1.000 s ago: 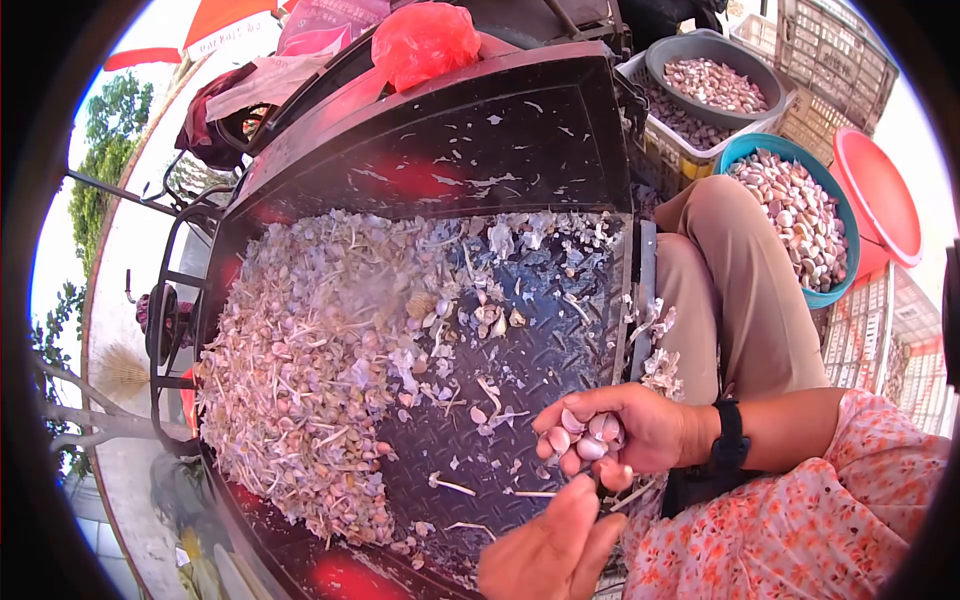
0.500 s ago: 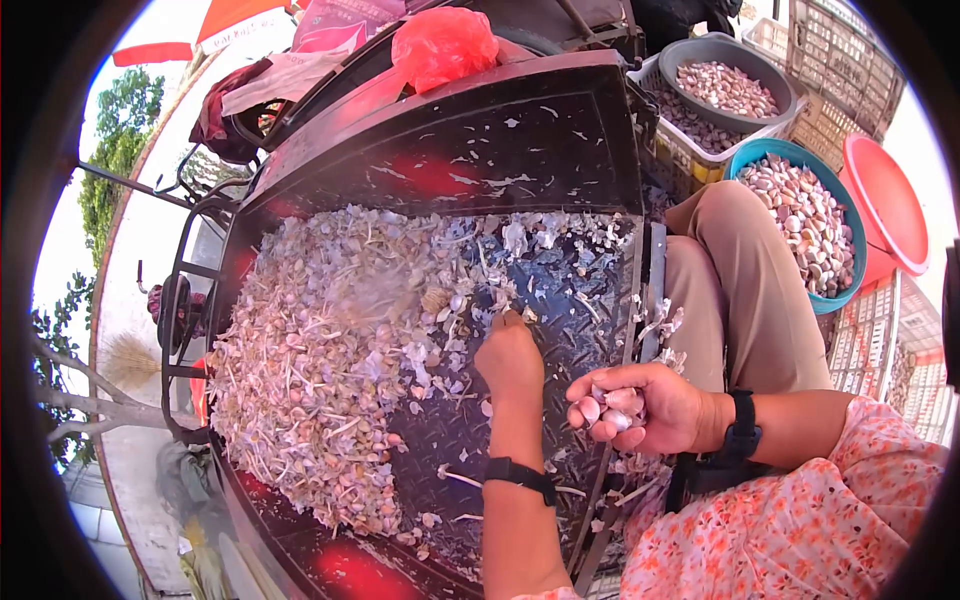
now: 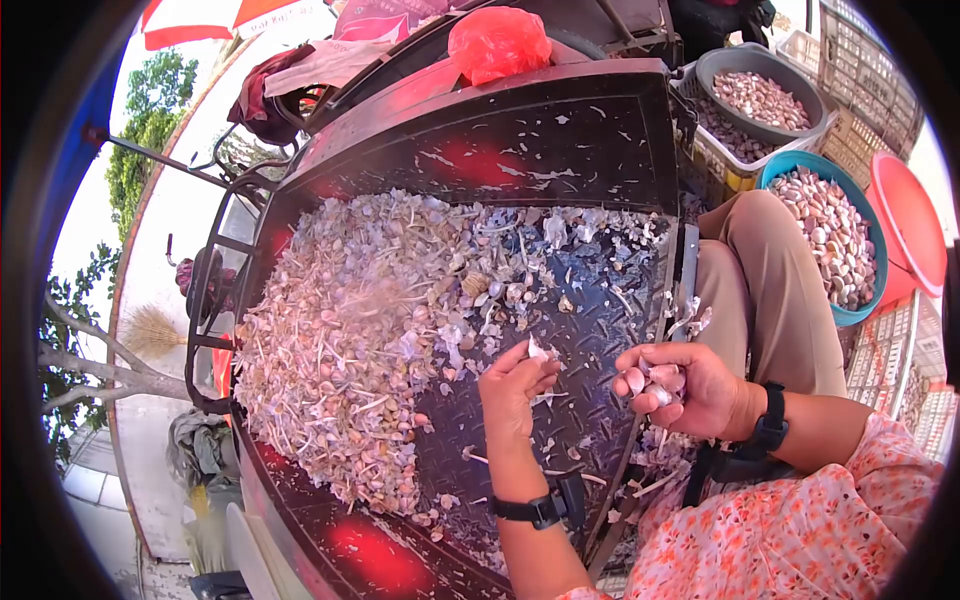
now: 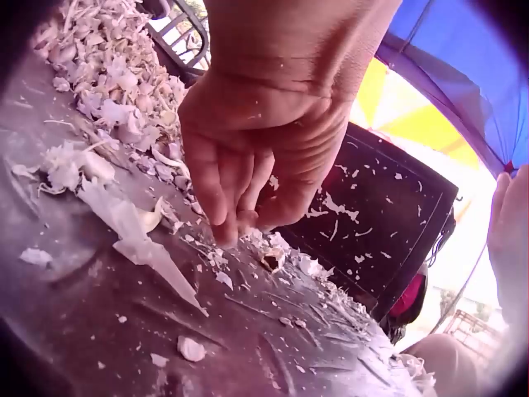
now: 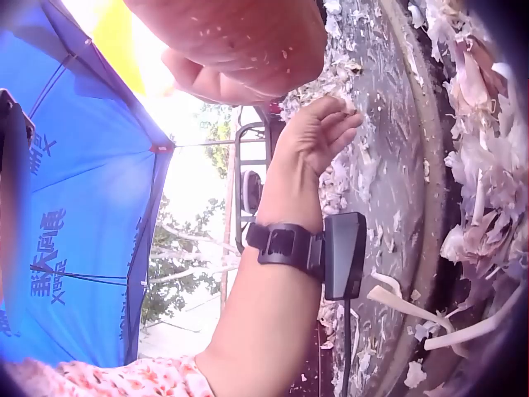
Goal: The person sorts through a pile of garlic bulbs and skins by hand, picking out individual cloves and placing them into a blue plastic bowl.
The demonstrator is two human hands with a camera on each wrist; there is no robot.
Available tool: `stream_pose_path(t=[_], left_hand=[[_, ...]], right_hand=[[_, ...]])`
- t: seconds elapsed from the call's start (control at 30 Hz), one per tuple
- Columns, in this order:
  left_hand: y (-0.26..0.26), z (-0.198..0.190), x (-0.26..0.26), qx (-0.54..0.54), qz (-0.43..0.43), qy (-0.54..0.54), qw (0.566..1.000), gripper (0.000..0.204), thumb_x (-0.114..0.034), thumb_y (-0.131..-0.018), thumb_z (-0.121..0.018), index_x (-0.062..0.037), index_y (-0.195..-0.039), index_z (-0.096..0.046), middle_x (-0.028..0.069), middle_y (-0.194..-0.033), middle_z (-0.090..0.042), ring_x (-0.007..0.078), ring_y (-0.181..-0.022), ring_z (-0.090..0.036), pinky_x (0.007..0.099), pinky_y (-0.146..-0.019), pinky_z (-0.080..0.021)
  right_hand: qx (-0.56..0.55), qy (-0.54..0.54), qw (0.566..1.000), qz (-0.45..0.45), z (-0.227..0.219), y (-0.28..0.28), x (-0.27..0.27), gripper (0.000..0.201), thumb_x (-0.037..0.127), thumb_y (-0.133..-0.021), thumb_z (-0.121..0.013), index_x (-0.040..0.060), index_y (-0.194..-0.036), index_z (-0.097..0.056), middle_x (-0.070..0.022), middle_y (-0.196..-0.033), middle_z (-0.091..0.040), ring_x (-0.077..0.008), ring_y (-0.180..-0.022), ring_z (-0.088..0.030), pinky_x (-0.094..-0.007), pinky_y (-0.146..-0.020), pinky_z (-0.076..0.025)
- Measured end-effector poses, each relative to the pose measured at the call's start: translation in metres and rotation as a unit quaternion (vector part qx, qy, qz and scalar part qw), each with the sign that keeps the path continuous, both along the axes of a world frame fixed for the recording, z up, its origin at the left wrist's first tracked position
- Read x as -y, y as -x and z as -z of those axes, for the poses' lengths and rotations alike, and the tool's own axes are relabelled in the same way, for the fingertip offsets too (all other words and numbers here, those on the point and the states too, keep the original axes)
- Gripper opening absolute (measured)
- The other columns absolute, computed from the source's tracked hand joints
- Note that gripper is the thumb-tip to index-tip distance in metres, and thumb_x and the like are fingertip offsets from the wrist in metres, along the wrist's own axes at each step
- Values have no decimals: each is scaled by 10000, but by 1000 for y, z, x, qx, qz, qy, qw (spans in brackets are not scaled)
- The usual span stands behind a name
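Note:
In the head view my left hand (image 3: 518, 390) is raised over the dark metal cart bed (image 3: 470, 430), pinching a small white piece of garlic (image 3: 538, 350) between thumb and fingertips. The left wrist view shows those fingers bent close together, hiding most of the piece. To the right, my right hand (image 3: 695, 390) cups several pinkish garlic cloves (image 3: 655, 382) in its curled fingers, palm up, near the bed's edge. A big heap of garlic cloves, skins and stalks (image 3: 340, 340) covers the left part of the bed. Some loose bits lie beyond my left hand.
Beside my knees (image 3: 760, 240) stands a teal tub (image 3: 850, 315) full of cloves. Behind it, a grey basin (image 3: 715, 65) of cloves rests on a white crate (image 3: 690, 90). A red bucket (image 3: 915, 220) stands at the right. The cart's raised panel (image 3: 560, 120) borders the far side.
My left hand went from beside the right hand out to the loose garlic, then drew back with a white piece pinched. The right hand keeps its cloves. The head view has shifted.

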State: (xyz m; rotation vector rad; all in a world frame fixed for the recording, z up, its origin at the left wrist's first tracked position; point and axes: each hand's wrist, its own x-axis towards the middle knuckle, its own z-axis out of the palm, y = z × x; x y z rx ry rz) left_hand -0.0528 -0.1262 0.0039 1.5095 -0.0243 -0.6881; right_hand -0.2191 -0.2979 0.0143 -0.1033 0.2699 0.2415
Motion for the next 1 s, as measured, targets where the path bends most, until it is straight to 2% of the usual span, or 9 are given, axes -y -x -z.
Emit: stream_pose_path(t=[0.13,0.3,0.37,0.43,0.57,0.63,0.73,0.87,1.0], left_hand=[[47,-10,-39,-96,-96,301,944,295,5,-808,-551,33,-1102,-563,187,-1008,-636,257,-812,-663,294,-587,-549],[105,-53,-41,-40,-87,499,862,290,-6,-813,-546,7,-1102,-573,206,-1012,-631,278,-802,-659,364,-608,-554],[124,-83,-13,36,174,657,733,268,-28,-815,-558,19,-1077,-589,230,-1000,-631,333,-815,-658,412,-656,-545],[128,-107,13,101,449,690,558,257,-99,-841,-593,8,-1074,-586,237,-971,-641,383,-796,-658,430,-646,-542],[150,-111,10,128,361,692,612,255,-124,-868,-576,12,-1084,-586,227,-1041,-625,382,-849,-650,445,-684,-535],[146,-112,10,103,422,703,563,269,-124,-854,-598,-1,-1093,-599,213,-1051,-629,380,-873,-646,451,-704,-533],[155,-109,17,56,400,748,527,253,-105,-844,-609,-12,-1079,-617,209,-1055,-629,383,-865,-646,465,-713,-533],[168,-109,14,-11,333,767,549,242,-112,-838,-622,-20,-1062,-628,199,-1055,-632,384,-875,-642,504,-736,-525],[156,-107,6,18,383,751,538,280,-118,-822,-645,-41,-1091,-624,196,-1073,-626,381,-894,-638,543,-759,-507]], right_hand=[[0,10,1000,-14,1,-3,-5,240,206,-895,-498,30,-1044,-563,-118,-901,-617,-151,-664,-573,-193,-426,-400],[-6,14,999,-29,0,-3,-12,250,213,-894,-492,24,-1043,-560,-124,-910,-613,-152,-663,-570,-196,-427,-401],[-14,20,999,-37,0,0,-14,267,234,-887,-503,23,-1041,-559,-127,-913,-610,-154,-670,-570,-198,-426,-403],[-11,16,999,-36,0,0,-17,261,226,-888,-502,21,-1038,-559,-132,-910,-610,-158,-673,-572,-201,-426,-408],[-8,6,999,-45,-3,3,-19,251,216,-887,-504,21,-1035,-560,-136,-909,-608,-161,-669,-570,-204,-424,-409],[-5,0,999,-53,-4,3,-22,239,209,-888,-502,23,-1025,-564,-138,-910,-607,-163,-663,-566,-204,-424,-409],[-16,11,998,-57,-5,3,-28,232,206,-880,-510,22,-1008,-572,-136,-890,-605,-163,-644,-562,-205,-424,-404],[-24,41,997,-66,-4,-1,-33,233,207,-879,-506,23,-1005,-576,-132,-894,-608,-163,-645,-570,-207,-423,-396],[-8,60,994,-89,-4,-8,-38,274,232,-891,-478,17,-1031,-573,-121,-927,-624,-179,-695,-605,-230,-451,-417]])
